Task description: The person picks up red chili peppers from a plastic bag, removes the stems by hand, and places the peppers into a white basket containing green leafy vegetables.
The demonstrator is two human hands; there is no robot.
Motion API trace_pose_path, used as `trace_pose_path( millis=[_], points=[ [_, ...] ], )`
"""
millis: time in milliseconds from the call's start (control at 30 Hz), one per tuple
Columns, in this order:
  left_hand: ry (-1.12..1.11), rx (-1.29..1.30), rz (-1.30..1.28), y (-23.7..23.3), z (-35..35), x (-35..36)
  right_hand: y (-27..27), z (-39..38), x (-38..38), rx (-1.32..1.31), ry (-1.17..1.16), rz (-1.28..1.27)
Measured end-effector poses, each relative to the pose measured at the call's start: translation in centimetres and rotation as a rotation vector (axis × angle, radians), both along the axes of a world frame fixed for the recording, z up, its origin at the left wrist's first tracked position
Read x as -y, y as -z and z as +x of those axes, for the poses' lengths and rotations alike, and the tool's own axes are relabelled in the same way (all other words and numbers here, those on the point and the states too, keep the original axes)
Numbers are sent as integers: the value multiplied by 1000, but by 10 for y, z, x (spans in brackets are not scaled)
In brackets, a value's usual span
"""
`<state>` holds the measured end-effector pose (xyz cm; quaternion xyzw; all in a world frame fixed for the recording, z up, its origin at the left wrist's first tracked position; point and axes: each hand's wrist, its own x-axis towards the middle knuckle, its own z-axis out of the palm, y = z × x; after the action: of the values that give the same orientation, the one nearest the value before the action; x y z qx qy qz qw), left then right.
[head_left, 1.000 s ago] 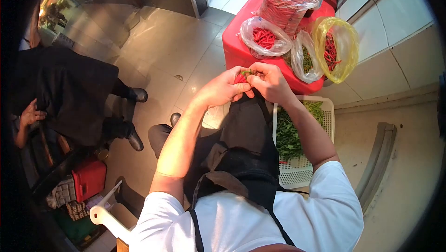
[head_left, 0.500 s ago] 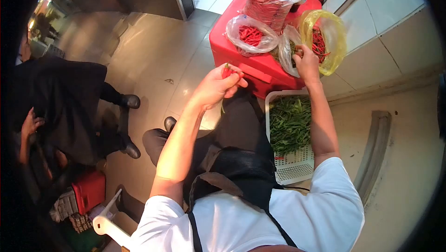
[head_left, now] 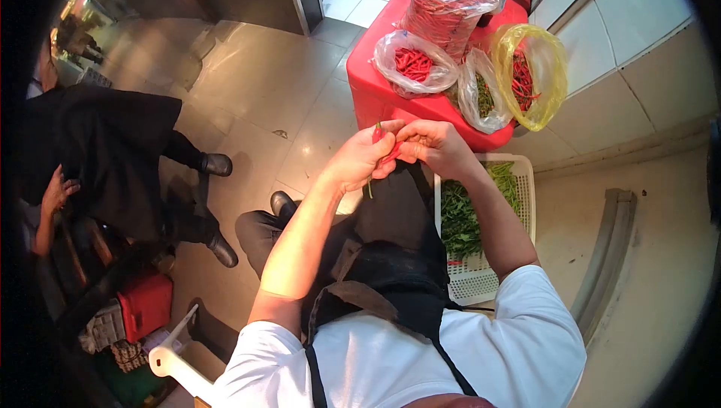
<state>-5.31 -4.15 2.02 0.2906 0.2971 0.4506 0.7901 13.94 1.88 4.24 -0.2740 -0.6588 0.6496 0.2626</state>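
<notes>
Red chilies (head_left: 378, 134) with green stems are held in my left hand (head_left: 359, 156), its fingers closed round them. My right hand (head_left: 435, 145) meets it from the right, fingertips pinched at the chilies. Behind my hands, a red surface (head_left: 366, 92) bears a clear bag of red chilies (head_left: 414, 64), a small clear bag with green stems (head_left: 484, 96), a yellow bag with red chilies (head_left: 523, 77) and a large clear bag full of red chilies (head_left: 443, 10).
A white basket (head_left: 528, 190) of green leaves stands below my right forearm. At the left, a person in black (head_left: 98, 152) sits near a red container (head_left: 145, 307). A tiled wall (head_left: 635, 40) runs along the right.
My right hand has come away from the small clear bag, down and left to the chilies in my left hand. The view has shifted slightly.
</notes>
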Motion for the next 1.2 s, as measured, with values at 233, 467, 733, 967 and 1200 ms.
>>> trace_pose_path(
  millis=[233, 467, 733, 967, 1200],
  points=[
    [-192, 159, -68, -5, -14, -8, 2, 4, -110, 258, 491, 505],
    [-269, 551, 56, 3, -27, -6, -32, -41, -56, 185, 452, 535],
    [-857, 496, -354, 191, 50, 49, 132, -78, 94, 306, 566, 303],
    [-656, 692, -627, 209, 27, 61, 140, -41, 76, 411, 337, 142],
    [-288, 280, -885, 203, -10, 51, 123, -51, 41, 574, 282, 203]
  ],
)
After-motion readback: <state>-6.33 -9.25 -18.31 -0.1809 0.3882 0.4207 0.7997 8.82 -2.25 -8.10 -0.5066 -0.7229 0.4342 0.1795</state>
